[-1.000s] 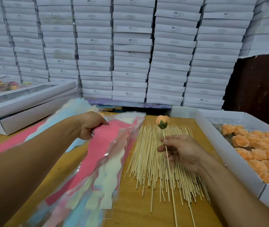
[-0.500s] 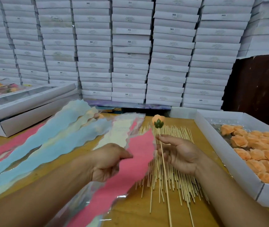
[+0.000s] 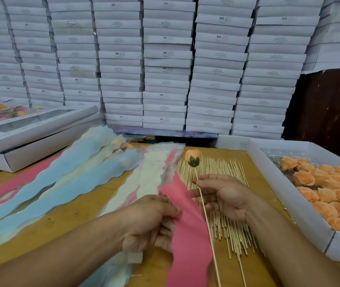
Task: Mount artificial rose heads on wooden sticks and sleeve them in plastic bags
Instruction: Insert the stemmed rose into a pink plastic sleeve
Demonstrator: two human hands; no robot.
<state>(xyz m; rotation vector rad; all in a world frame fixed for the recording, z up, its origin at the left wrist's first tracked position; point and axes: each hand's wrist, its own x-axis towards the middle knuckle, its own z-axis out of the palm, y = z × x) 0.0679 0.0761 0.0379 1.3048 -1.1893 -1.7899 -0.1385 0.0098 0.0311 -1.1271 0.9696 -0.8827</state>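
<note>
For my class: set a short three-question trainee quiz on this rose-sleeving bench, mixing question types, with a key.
1. True or false: the right hand holds a stick topped with an orange rose head.
2. The left hand grips a sleeve of which colour? A blue, B pink, C cream.
3. Fill in: the loose rose heads lie in a white ____.

Key: 1 true; 2 B, the pink sleeve; 3 box.

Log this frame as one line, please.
left hand: grips pink plastic sleeve bag | right hand: pinches thin wooden stick, orange rose head mounted | sleeving: pending
</note>
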